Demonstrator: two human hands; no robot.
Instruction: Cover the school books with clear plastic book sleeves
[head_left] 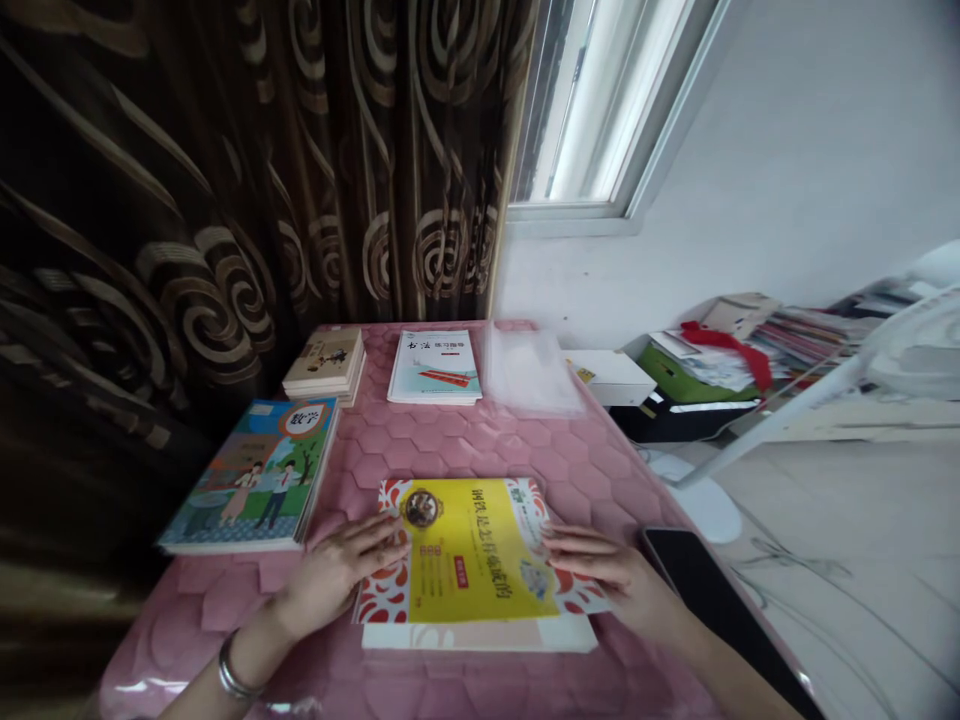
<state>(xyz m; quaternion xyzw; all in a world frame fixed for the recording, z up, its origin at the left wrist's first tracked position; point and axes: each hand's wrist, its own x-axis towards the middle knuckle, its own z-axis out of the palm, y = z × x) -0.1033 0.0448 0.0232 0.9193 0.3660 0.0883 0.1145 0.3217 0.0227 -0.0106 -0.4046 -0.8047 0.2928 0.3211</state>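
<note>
1. Yellow book [457, 555]: lower centre of the frame, overlapping a pale book [487, 634].
2. Left hand [326, 578]: fingers extended onto its left edge; grip beneath, cannot tell.
3. Right hand [634, 585]: fingers extended onto its right edge; grip likewise cannot tell.

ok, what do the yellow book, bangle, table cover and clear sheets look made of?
Yellow book: paper or card, slight sheen; printed cover.
Bangle: likely metal, polished; silvery with bright highlights.
Table cover: probably plastic, or fabric under clear film; glossy glints over the pink hexagons.
Clear sheets: likely thin plastic, smooth; pink shows through.
</note>
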